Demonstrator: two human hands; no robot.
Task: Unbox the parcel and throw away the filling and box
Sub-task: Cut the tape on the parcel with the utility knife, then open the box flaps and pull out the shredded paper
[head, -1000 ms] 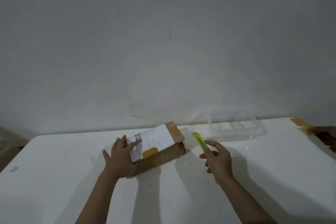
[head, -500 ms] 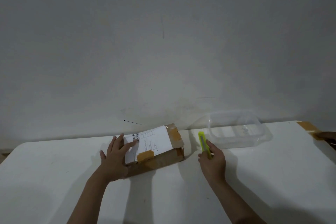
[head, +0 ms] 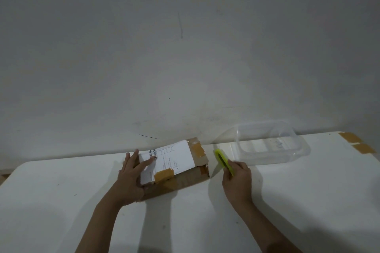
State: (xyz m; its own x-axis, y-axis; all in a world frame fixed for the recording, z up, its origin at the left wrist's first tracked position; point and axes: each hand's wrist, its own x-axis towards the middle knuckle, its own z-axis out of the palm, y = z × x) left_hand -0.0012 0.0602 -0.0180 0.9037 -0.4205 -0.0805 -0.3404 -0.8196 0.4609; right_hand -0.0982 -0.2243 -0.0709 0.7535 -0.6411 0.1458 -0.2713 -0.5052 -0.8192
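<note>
Cardboard parcel [head: 174, 168] (taped), yellow-green cutter [head: 223, 160]

Wall [head: 185, 47]: plain grey-white, dimly lit, with faint scuffs and one thin vertical mark. Surface [head: 61, 201]: white, rounded left corner (few small specks), pushed against the wall, shadowed in places.

box [head: 181, 181]: matt cardboard, paper label | tub [head: 273, 146]: clear glossy plastic | table [head: 61, 201]: smooth white

Left hand [head: 131, 178] steadies parcel [head: 176, 164]; right hand [head: 238, 183] grips cutter [head: 223, 159].
</note>
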